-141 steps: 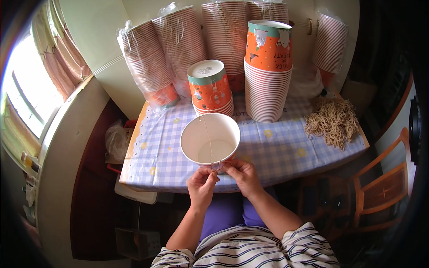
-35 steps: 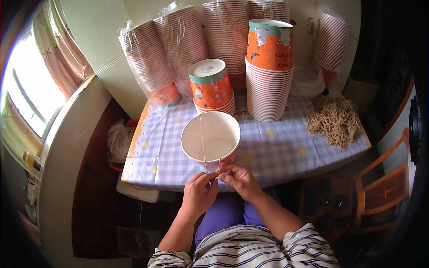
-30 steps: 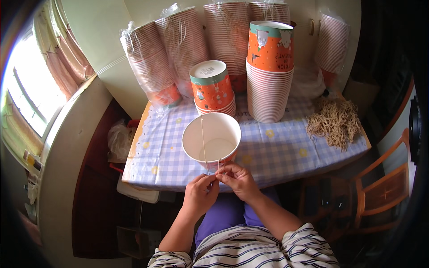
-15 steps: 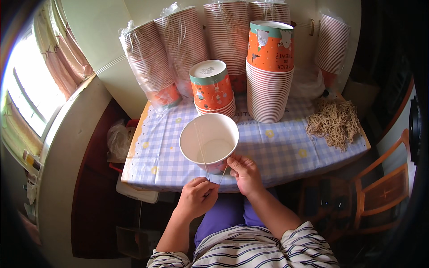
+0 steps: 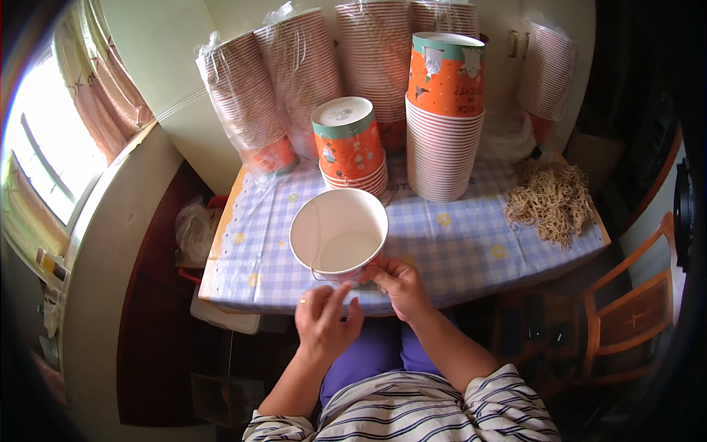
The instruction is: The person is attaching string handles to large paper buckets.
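A paper bucket (image 5: 339,221) with a white inside stands tilted toward me at the table's near edge, its mouth facing up. A thin tan cord (image 5: 318,232) crosses its mouth on the left and loops over the near rim toward my right hand. My right hand (image 5: 401,287) is closed at the bucket's near right rim, thumb and fingers pinching the cord there; the exact grip is partly hidden. Just below the near rim, my left hand (image 5: 324,320) is open, fingers apart and slightly blurred, with nothing in it.
Behind the bucket stand a short upside-down stack of orange buckets (image 5: 347,147) and a taller stack (image 5: 445,125). Plastic-wrapped stacks (image 5: 302,74) line the back. A heap of tan cords (image 5: 551,205) lies at right on the checked tablecloth (image 5: 258,258). A wooden chair (image 5: 633,317) is at right.
My left hand has let go of the cord and its fingers have spread. The cord has slackened and shifted left across the mouth. The bucket has moved slightly left.
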### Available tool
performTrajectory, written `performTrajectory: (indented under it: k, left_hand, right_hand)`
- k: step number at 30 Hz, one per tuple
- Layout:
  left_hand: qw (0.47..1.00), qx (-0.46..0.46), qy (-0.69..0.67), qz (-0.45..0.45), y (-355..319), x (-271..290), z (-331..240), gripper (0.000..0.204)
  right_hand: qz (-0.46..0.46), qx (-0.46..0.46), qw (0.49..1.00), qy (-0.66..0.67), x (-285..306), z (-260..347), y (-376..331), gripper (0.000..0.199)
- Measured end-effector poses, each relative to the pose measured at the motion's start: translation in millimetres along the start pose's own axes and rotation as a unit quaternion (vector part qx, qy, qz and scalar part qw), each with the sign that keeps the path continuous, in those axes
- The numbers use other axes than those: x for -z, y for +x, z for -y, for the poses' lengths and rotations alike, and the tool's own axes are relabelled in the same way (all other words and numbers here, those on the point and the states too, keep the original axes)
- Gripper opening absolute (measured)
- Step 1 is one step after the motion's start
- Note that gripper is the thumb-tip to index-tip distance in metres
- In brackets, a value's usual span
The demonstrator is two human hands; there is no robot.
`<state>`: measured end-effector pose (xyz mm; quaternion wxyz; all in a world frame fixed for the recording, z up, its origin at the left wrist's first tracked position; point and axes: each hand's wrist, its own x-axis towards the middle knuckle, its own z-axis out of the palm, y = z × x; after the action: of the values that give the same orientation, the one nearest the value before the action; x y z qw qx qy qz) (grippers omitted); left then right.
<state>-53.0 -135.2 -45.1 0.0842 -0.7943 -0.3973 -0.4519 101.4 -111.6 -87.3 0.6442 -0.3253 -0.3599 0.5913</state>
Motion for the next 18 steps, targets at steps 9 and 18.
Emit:
performTrajectory:
  k: [9,18]
  left_hand:
    - [0.991,0.062,-0.104,0.051,2.4,-36.1,0.0,0.019]
    - [0.997,0.023,-0.071,0.037,-3.4,-37.6,2.8,0.018]
  right_hand:
    - [0.032,-0.077,0.995,0.060,14.6,-0.4,-3.3,0.016]
    - [0.020,-0.021,0.999,0.037,0.3,2.4,-13.9,0.015]
